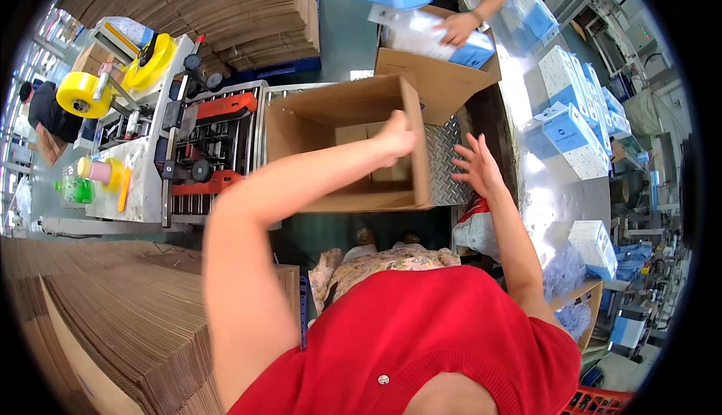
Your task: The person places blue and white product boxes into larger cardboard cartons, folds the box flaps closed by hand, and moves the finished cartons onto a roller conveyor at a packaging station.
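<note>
An open cardboard box [353, 201] stands in front of me, its flaps up and its inside bare brown board. My left arm reaches across it. My left hand [397, 140] is closed at the top of the box's right side, its fingers partly hidden and slightly blurred. To the right of the box, my right hand [480, 167] is spread open above the ridged metal plate [445, 163], apart from the box and holding nothing.
Across from me, a co-worker's hand [457, 29] rests at another open carton [436, 73] with blue-white packs. More blue-white boxes [564, 129] line the metal table at right. A tape machine with red rails [218, 107] stands left. Flattened cardboard stacks [128, 325] lie near left.
</note>
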Tool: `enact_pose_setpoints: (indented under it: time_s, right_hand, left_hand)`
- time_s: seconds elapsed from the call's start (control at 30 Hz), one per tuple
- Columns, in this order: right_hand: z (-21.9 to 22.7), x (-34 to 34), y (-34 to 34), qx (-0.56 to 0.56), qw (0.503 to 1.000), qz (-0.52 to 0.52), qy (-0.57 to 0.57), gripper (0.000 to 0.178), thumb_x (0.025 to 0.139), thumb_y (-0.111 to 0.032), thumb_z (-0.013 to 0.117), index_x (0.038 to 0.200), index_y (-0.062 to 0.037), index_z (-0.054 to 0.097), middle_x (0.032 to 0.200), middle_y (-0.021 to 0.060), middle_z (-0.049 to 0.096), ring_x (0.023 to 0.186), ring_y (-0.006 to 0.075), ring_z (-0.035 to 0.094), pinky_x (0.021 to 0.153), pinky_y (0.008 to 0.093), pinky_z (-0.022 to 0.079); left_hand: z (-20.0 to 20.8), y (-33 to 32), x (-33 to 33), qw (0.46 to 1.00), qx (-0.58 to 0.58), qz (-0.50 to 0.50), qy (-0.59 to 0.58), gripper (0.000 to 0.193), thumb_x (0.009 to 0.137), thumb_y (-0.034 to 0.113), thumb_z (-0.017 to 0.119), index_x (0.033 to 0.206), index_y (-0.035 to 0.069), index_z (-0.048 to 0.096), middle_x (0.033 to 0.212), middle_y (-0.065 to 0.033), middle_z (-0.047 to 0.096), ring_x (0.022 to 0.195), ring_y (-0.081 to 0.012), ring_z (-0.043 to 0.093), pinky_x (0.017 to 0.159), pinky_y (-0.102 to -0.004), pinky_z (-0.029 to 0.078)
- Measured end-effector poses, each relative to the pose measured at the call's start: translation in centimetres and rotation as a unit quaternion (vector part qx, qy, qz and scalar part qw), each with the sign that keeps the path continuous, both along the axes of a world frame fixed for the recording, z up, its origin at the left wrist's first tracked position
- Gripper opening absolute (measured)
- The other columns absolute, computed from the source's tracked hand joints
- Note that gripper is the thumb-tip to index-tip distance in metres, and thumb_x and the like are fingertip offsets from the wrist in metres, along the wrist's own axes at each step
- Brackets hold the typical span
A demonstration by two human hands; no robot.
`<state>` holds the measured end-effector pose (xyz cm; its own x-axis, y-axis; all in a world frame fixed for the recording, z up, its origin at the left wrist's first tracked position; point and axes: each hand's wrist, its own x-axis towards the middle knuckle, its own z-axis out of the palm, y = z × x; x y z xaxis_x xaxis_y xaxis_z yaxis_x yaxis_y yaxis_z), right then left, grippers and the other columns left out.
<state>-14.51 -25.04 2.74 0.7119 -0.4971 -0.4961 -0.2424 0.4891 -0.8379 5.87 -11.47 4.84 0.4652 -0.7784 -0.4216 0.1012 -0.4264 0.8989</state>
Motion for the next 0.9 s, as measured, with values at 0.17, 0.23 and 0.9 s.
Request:
enact_pose_setpoints:
  time_s: [0.17,0.23,0.9]
  right_hand:
    - [0.9,4.3,1.2,-0.591,0.767,0.155,0.195,0.091,0.082,-0.032,0.068,0.149,-0.0141,0.009,0.141,0.031,0.024,0.119,0.0419,0.046,0.097,0.0433,0.041]
    - [0.4,3.1,-1.1,-0.578,0.715,0.175,0.353,0.086,0.08,-0.022,0.069,0.147,-0.0165,0.016,0.123,0.0278,0.039,0.091,0.0432,0.06,0.079,0.0483,0.051]
    - [-15.0,-8.0,-14.2,-0.684,0.62,0.181,0.339,0.043,0.083,-0.048,0.053,0.115,-0.0214,0.063,0.122,0.0212,0.045,0.099,0.0393,0.05,0.091,0.0476,0.042]
  left_hand:
    - [-0.1,-2.9,0.7,0.928,-0.166,-0.253,-0.215,0.022,0.088,0.013,0.057,0.105,-0.001,0.06,0.117,-0.0125,0.057,0.103,-0.0277,0.057,0.086,-0.0379,0.048]
    - [4.9,0.4,1.5,0.81,-0.036,-0.218,-0.543,0.037,0.08,0.02,0.066,0.109,-0.002,0.06,0.127,-0.0216,0.05,0.114,-0.0384,0.05,0.088,-0.0444,0.045]
    - [-19.6,15.0,9.7,0.958,-0.005,0.286,0.035,0.048,0.09,0.033,0.062,0.122,-0.001,0.051,0.114,-0.0121,0.06,0.101,-0.0237,0.059,0.085,-0.0394,0.05]
